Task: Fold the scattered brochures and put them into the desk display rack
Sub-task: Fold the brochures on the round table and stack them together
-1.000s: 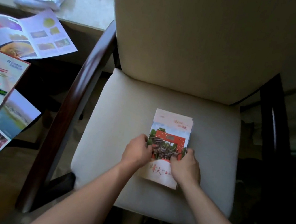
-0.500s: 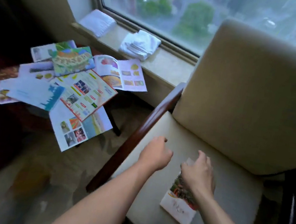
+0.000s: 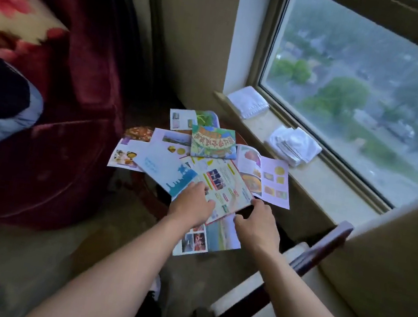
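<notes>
Both hands (image 3: 191,204) touch the red-edged brochure (image 3: 225,188), lying diagonally.

We see open floor on the near side of the brochure pile (image 3: 201,165), red curtain (image 3: 83,85) crowding its left, windowsill (image 3: 261,128) behind, chair arm (image 3: 325,246) blocking its right.

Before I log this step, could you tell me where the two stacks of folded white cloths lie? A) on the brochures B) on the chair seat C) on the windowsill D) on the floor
C: both stacks of white cloths rest on the windowsill below the window, apart from the scattered brochures.
</notes>
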Demonstrator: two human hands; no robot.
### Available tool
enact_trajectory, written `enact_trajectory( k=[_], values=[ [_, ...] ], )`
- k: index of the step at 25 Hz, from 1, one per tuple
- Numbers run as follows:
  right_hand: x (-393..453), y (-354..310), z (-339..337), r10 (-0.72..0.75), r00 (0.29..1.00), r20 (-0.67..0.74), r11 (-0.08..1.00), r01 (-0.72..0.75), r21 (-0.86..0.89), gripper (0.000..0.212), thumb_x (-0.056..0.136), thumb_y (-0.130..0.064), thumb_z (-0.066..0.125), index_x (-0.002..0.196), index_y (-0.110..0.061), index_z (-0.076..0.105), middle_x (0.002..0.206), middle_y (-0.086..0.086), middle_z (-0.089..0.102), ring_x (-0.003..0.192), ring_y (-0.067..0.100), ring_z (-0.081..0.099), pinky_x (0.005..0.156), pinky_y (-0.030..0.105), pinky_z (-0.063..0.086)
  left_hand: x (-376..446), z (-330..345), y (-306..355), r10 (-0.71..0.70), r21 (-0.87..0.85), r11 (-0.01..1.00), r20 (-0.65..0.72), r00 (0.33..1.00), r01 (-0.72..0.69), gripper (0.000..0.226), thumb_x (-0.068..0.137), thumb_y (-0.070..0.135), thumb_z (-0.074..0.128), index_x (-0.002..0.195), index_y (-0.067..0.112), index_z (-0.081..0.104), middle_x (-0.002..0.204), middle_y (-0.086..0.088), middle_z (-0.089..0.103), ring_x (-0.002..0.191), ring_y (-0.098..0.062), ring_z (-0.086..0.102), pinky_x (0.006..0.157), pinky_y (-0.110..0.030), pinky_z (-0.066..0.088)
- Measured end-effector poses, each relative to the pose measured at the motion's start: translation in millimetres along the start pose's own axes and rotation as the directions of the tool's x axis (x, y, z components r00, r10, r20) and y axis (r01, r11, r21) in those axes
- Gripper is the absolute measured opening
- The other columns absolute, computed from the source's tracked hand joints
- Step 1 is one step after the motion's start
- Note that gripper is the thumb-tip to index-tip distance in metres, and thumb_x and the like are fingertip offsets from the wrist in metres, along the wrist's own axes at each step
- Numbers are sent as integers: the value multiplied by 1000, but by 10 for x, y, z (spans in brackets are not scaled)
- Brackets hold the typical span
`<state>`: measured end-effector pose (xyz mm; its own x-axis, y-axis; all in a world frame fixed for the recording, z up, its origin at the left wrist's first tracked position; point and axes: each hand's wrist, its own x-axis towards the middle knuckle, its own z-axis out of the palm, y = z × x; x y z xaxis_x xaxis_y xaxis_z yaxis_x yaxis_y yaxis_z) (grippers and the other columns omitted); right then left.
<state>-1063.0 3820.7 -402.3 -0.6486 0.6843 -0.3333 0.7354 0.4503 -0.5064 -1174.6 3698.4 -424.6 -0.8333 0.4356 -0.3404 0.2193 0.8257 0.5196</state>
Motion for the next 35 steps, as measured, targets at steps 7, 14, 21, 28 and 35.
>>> enact_trajectory(
  k=[7, 14, 21, 28, 35],
  values=[
    [993, -1106, 1017, 25, 990, 137, 993, -9, -120, 61, 88, -40, 61, 143, -21, 46, 143, 5, 53, 126, 26, 54, 99, 43, 46, 1299, -781, -1351, -125, 60, 990, 13, 992, 124, 48, 94, 38, 56, 138, 23, 47, 142, 1, 47, 127, -22, 49, 92, -40, 46],
    [1589, -1574, 1530, 22, 967, 254, 985, 22, -171, 61, 87, -35, 60, 143, -17, 47, 142, 9, 53, 122, 29, 57, 97, 45, 51, 1959, -921, -1849, -189, 29, 982, 72, 979, 188, 48, 92, 38, 57, 136, 22, 47, 140, 1, 48, 124, -23, 49, 88, -38, 44],
    [2684, -1356, 1494, 97, 971, 220, 981, -55, -189, 49, 89, -30, 63, 134, -20, 47, 137, 9, 57, 109, 25, 62, 92, 47, 56, 2463, -825, -2016, -268, 83, 961, 38, 963, 264, 52, 86, 42, 65, 129, 19, 47, 128, -2, 50, 117, -24, 51, 77, -37, 41],
    [2860, -1403, 2104, -67, 981, 181, 946, 120, -302, 37, 87, -41, 59, 113, -16, 54, 111, 10, 59, 94, 27, 56, 73, 38, 48, 2893, -377, -2152, -315, 205, 926, -37, 948, 316, 80, 77, 54, 69, 138, 16, 36, 134, -7, 43, 122, -28, 41, 93, -41, 43],
    [2406, -1562, 2657, -196, 952, 236, 832, 289, -473, 38, 86, -36, 61, 120, -19, 59, 112, 6, 58, 103, 31, 54, 81, 43, 46, 2900, -208, -2253, -91, 350, 927, -143, 985, 136, 77, 75, 50, 76, 136, 20, 40, 133, -6, 46, 117, -24, 44, 92, -38, 45]
  ],
)
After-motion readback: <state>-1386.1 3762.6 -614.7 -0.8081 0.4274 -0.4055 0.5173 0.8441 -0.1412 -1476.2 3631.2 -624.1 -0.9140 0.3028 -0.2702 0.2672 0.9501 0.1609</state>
